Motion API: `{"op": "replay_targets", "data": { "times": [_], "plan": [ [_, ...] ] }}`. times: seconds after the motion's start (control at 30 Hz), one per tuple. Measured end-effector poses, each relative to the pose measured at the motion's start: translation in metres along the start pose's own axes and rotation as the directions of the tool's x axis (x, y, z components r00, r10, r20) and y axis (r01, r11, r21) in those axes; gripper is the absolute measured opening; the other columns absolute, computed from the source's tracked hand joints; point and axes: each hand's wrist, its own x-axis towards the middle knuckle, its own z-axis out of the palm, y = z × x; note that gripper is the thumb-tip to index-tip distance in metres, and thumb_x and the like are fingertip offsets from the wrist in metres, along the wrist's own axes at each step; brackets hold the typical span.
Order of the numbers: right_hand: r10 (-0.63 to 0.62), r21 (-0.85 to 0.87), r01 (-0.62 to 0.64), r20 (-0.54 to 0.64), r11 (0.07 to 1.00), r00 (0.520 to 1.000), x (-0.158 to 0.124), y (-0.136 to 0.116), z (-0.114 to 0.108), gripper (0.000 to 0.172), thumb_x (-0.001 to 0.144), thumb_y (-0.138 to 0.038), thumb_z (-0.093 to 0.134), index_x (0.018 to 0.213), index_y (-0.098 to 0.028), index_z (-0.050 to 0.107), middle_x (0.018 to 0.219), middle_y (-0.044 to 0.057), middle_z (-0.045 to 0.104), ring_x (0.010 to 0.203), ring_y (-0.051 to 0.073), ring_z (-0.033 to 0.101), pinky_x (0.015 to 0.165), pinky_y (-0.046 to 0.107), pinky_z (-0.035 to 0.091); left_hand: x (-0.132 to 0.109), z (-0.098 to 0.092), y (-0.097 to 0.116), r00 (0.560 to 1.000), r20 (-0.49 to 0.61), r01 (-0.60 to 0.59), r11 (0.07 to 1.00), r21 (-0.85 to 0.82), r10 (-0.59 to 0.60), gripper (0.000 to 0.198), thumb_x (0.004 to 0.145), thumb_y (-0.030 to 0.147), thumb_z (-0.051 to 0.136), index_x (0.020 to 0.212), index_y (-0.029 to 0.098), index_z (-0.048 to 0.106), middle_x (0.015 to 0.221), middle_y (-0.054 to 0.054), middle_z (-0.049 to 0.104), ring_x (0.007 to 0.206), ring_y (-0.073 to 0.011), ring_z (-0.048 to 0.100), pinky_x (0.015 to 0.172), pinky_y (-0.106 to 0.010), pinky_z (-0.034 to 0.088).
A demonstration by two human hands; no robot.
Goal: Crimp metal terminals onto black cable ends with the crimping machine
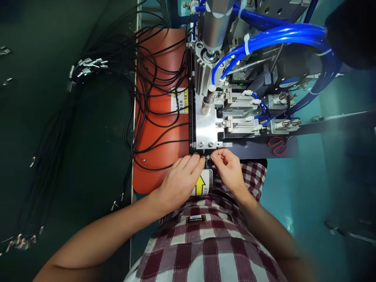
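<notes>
My left hand (183, 176) is closed at the front end of the machine, its fingers pressed together over a thin black cable (160, 169) that comes in from the left. Just across from it, my right hand (227, 166) pinches with thumb and forefinger at a small metal cable end (208, 157) between the two hands. The fingertips hide most of this small part. Right above the hands is the machine's metal block (205, 131), with two screws on its front edge. Below them a label with a yellow arrow (200, 185) partly shows.
Several black cables loop over the orange cover (158, 129) on the left. A large cable bundle with metal ends (88, 66) lies on the dark surface further left. Blue air hoses (282, 35) arch above the machine. Red-handled scissors (277, 145) lie at the right.
</notes>
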Motion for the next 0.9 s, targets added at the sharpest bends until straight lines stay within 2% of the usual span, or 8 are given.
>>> {"op": "replay_targets", "data": {
  "times": [0.1,0.2,0.3,0.4,0.5,0.7,0.8,0.9],
  "plan": [
    [-0.071,-0.097,0.066,-0.051,0.993,0.996,-0.001,0.000,0.001,0.016,0.088,-0.032,0.058,0.080,-0.019,0.059,0.064,-0.003,0.053,0.055,0.011,0.044,0.053,0.025,0.035,0.000,0.000,0.000,1.000,0.000,-0.001,1.000,0.000,0.001,0.036,0.090,0.010,0.041,0.122,0.004,0.057,0.109,-0.019,0.061,0.090,-0.0249,0.055,0.075,-0.036,0.050],
    [-0.048,-0.066,0.044,-0.052,0.997,0.997,-0.001,0.001,0.001,0.016,0.086,-0.032,0.059,0.079,-0.018,0.060,0.065,-0.002,0.055,0.056,0.012,0.045,0.053,0.025,0.035,-0.001,0.000,0.000,1.000,0.001,-0.007,1.000,0.012,0.007,0.036,0.090,0.010,0.042,0.122,0.003,0.057,0.108,-0.018,0.061,0.090,-0.0248,0.054,0.075,-0.036,0.049],
    [0.061,0.081,-0.061,-0.006,0.995,0.998,0.004,0.000,0.002,0.018,0.081,-0.034,0.063,0.075,-0.017,0.059,0.063,-0.002,0.053,0.054,0.010,0.042,0.050,0.025,0.033,-0.001,0.001,0.000,1.000,-0.004,-0.007,1.000,0.019,0.007,0.036,0.090,0.010,0.041,0.122,0.004,0.057,0.108,-0.018,0.062,0.089,-0.0243,0.054,0.075,-0.035,0.049],
    [0.182,0.222,-0.195,0.078,0.955,0.980,0.010,0.001,0.000,0.024,0.076,-0.038,0.067,0.071,-0.016,0.059,0.055,-0.005,0.046,0.047,0.008,0.033,0.044,0.023,0.025,-0.001,0.002,-0.001,1.000,-0.020,-0.015,1.000,0.024,0.015,0.036,0.090,0.009,0.042,0.122,0.003,0.056,0.109,-0.018,0.061,0.089,-0.0245,0.054,0.075,-0.035,0.049],
    [0.228,0.307,-0.264,0.147,0.914,0.962,0.013,0.008,-0.004,0.030,0.071,-0.042,0.072,0.069,-0.015,0.060,0.052,-0.006,0.043,0.045,0.007,0.030,0.043,0.022,0.021,-0.002,0.004,-0.001,1.000,-0.017,-0.008,0.999,0.033,0.008,0.036,0.090,0.009,0.042,0.122,0.004,0.056,0.109,-0.018,0.061,0.090,-0.0242,0.055,0.076,-0.035,0.049],
    [0.231,0.352,-0.248,0.090,0.902,0.969,0.000,0.024,-0.010,0.028,0.073,-0.042,0.073,0.077,-0.015,0.065,0.056,-0.006,0.046,0.046,0.007,0.032,0.044,0.022,0.022,-0.002,0.004,-0.001,1.000,0.014,0.014,1.000,0.011,-0.014,0.036,0.090,0.009,0.041,0.123,0.007,0.056,0.110,-0.017,0.062,0.091,-0.0240,0.056,0.078,-0.035,0.050],
    [0.213,0.322,-0.251,0.148,0.913,0.966,-0.009,0.020,-0.005,0.027,0.076,-0.042,0.070,0.082,-0.016,0.067,0.057,-0.005,0.048,0.047,0.008,0.034,0.044,0.022,0.025,-0.002,0.003,-0.001,1.000,0.007,0.015,1.000,0.006,-0.015,0.037,0.089,0.008,0.042,0.123,0.005,0.056,0.109,-0.017,0.062,0.091,-0.0241,0.056,0.076,-0.035,0.050],
    [0.184,0.239,-0.203,0.098,0.950,0.978,-0.015,0.011,0.002,0.025,0.077,-0.041,0.069,0.075,-0.017,0.064,0.055,-0.005,0.048,0.047,0.009,0.035,0.044,0.023,0.027,-0.002,0.004,-0.002,1.000,0.007,0.022,1.000,-0.004,-0.022,0.038,0.089,0.008,0.041,0.124,0.007,0.056,0.108,-0.017,0.062,0.091,-0.0243,0.056,0.076,-0.035,0.050]
  ]
}}
